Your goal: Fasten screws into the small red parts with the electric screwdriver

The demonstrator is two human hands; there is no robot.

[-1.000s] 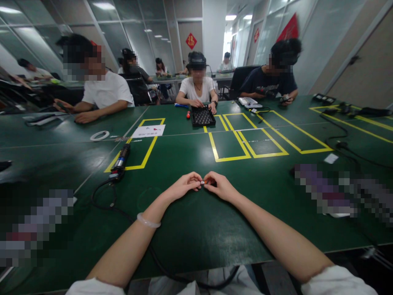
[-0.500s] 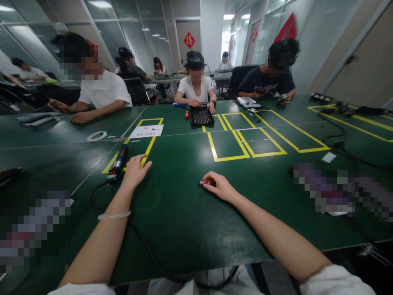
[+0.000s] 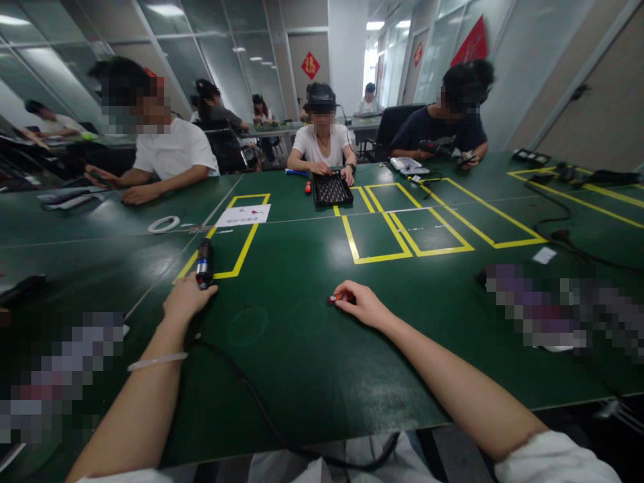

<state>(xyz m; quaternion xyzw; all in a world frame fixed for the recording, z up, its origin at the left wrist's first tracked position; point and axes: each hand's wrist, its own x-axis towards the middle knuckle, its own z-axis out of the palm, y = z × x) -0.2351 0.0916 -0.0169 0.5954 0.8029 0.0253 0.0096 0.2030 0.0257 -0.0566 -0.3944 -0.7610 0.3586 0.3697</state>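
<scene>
My left hand (image 3: pixel 188 300) is closed around the near end of a black cylindrical tool (image 3: pixel 204 258) with a silver and blue band. Its thumb lies to the right of the tool, while the other fingers are mostly hidden. A black cable (image 3: pixel 236 370) runs from near that hand toward the table's front edge. Further right, my right hand (image 3: pixel 363 305) rests on the green table (image 3: pixel 302 376), fingertips pinched on a small red and dark piece (image 3: pixel 332 299). The piece is too small to identify, and part of it is covered by my fingers.
Yellow tape outlines (image 3: pixel 382 259) mark the table, with a white paper sheet (image 3: pixel 244 215) on the left one. A white ring (image 3: pixel 164 224) lies further left. Across the table a person (image 3: pixel 322 141) handles a black tray (image 3: pixel 333 190). Blurred-out objects (image 3: pixel 533 305) lie at right.
My left hand has gone from open beside the tool to closed on its near end, moving left and toward me. The tool has swung more upright in view. My right hand stays put.
</scene>
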